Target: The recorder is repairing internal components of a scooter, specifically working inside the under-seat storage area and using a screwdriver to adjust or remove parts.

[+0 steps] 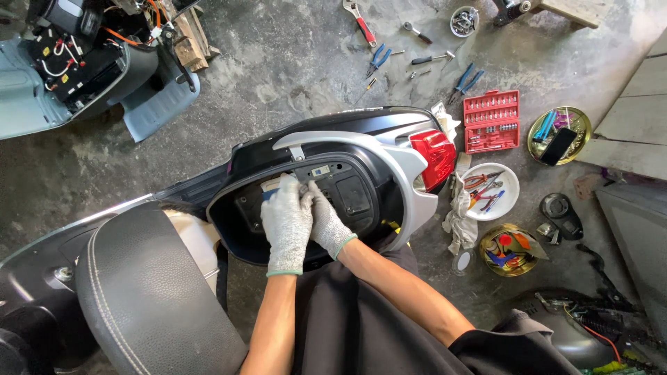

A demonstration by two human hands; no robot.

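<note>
A black and silver scooter (361, 132) stands with its seat (149, 292) lifted, showing the black under-seat compartment (354, 198). Both my hands wear grey knit gloves and reach into that compartment. My left hand (285, 222) presses on a small light-coloured part (272, 186) at the compartment's near wall. My right hand (325, 219) sits right beside it, fingers bent and touching the same spot. Whether either hand grips the part is hidden by the gloves.
A red tail light (434, 156) is at the scooter's rear. On the concrete floor lie a red socket set (492, 119), a white bowl of tools (495, 189), two gold trays (558, 135), pliers, wrenches and a rag (458, 215). A dismantled pale blue scooter (62, 76) stands top left.
</note>
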